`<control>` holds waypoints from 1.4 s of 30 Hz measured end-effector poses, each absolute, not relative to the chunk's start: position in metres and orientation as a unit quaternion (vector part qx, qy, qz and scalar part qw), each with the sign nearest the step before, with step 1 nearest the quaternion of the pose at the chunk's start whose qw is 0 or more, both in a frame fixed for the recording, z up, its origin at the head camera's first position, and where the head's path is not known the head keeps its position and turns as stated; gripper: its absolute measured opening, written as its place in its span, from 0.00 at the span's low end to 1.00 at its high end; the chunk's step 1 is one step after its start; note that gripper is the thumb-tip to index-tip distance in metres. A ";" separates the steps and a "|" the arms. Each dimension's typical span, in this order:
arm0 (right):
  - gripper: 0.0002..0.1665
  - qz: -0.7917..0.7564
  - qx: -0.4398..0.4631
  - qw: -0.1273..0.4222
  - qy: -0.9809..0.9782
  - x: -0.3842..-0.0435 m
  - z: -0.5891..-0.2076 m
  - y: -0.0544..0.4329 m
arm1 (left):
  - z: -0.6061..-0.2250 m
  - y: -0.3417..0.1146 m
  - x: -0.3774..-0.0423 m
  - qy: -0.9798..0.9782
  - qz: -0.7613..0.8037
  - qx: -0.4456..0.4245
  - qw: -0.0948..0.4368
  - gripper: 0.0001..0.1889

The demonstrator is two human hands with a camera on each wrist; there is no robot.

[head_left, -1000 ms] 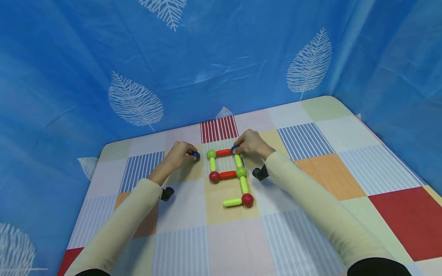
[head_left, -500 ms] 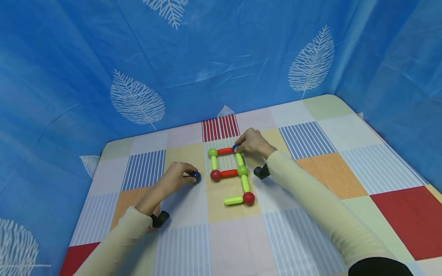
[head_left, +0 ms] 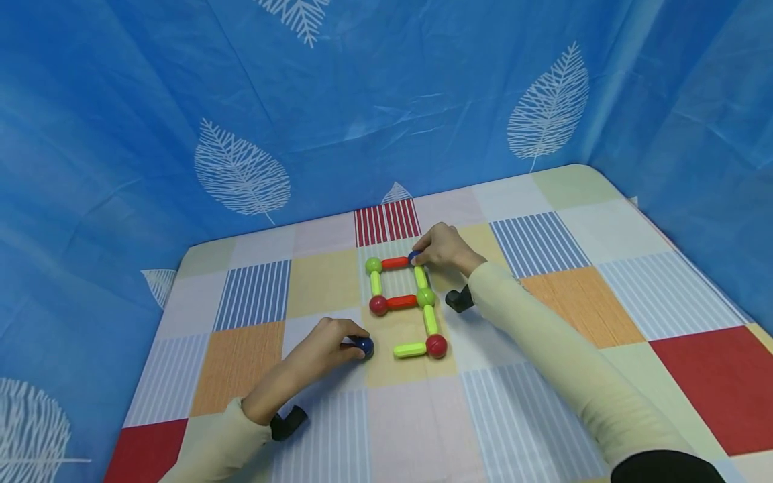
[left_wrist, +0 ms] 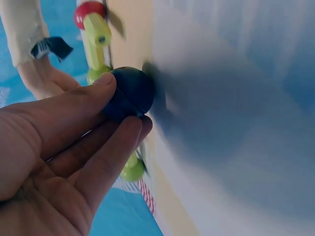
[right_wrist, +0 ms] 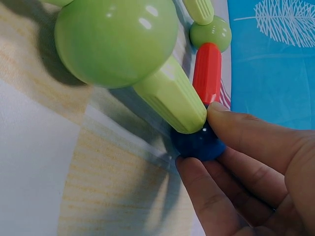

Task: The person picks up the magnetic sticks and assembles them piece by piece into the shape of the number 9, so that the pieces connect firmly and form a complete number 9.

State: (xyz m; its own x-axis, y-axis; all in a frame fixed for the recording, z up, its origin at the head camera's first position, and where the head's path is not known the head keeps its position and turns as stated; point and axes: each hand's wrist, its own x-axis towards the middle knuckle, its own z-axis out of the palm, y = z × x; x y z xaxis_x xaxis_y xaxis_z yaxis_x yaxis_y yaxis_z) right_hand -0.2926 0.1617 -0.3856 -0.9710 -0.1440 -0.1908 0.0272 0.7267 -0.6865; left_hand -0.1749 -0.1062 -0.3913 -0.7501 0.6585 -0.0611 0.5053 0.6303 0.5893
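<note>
Between thumb and fingers, my left hand (head_left: 329, 345) pinches a dark blue ball (left_wrist: 129, 93), just left of the free end of a yellow-green rod (head_left: 410, 350). That rod joins a red ball (head_left: 437, 346) at the near end of a figure of balls and rods. My right hand (head_left: 445, 248) grips another blue ball (right_wrist: 199, 142) at the figure's far right corner, where a red rod (right_wrist: 207, 73) and a yellow-green rod (right_wrist: 172, 96) meet it. A green ball (head_left: 425, 297), a second green ball (head_left: 374, 266) and a red ball (head_left: 378, 306) form the square's other corners.
A patchwork cloth (head_left: 417, 422) covers the table. Behind it and along both sides hangs a blue curtain (head_left: 386, 100) with white leaf prints. Black wrist mounts (head_left: 288, 422) sit under the forearms.
My left hand has come nearer and to the right with its blue ball, from beside the square to beside the near rod. The right hand stays at the corner ball.
</note>
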 end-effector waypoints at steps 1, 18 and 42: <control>0.17 -0.369 -0.031 0.116 0.921 -0.292 -0.386 0.162 | -0.392 -0.104 -0.173 0.891 0.280 0.329 0.137 0.13; 0.17 -0.373 -0.031 0.117 0.920 -0.294 -0.388 0.162 | -0.393 -0.076 -0.164 0.875 0.277 0.374 0.136 0.14; 0.18 -0.370 -0.034 0.114 0.922 -0.292 -0.386 0.164 | -0.372 -0.074 -0.179 0.894 0.259 0.340 0.133 0.15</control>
